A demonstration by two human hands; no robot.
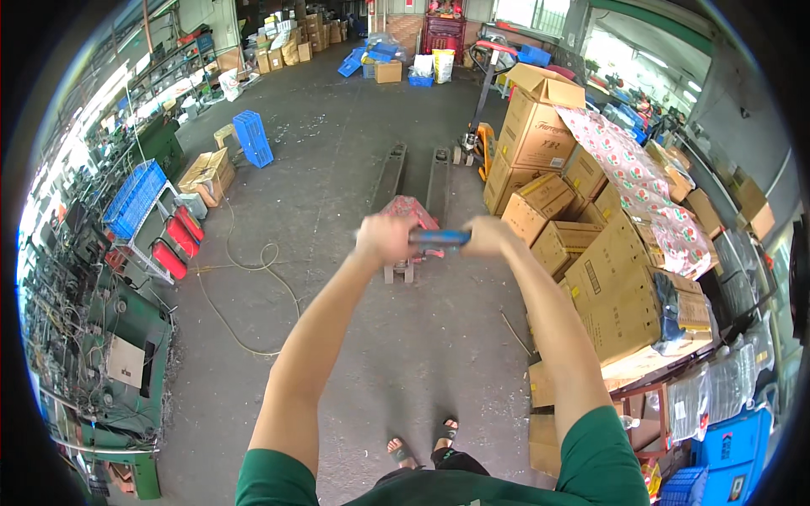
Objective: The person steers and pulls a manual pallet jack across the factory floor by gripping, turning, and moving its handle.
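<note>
Both my arms stretch forward over a pallet jack with a red body point(403, 205) and two long dark forks point(391, 175) pointing away from me. My left hand point(386, 239) is closed round the left end of its handle point(440, 238), and my right hand point(488, 237) is closed round the right end. The bar between them looks blue and dark, slightly blurred. Part of the jack's body is hidden behind the handle and my hands. No load lies on the visible forks.
Stacked cardboard boxes point(540, 126) line the right side, some under a flowered cloth point(624, 160). A second pallet jack, orange point(486, 150), stands beside them. A pale hose point(240, 341) loops over the floor at left, near a blue crate point(252, 138) and green machinery point(126, 337).
</note>
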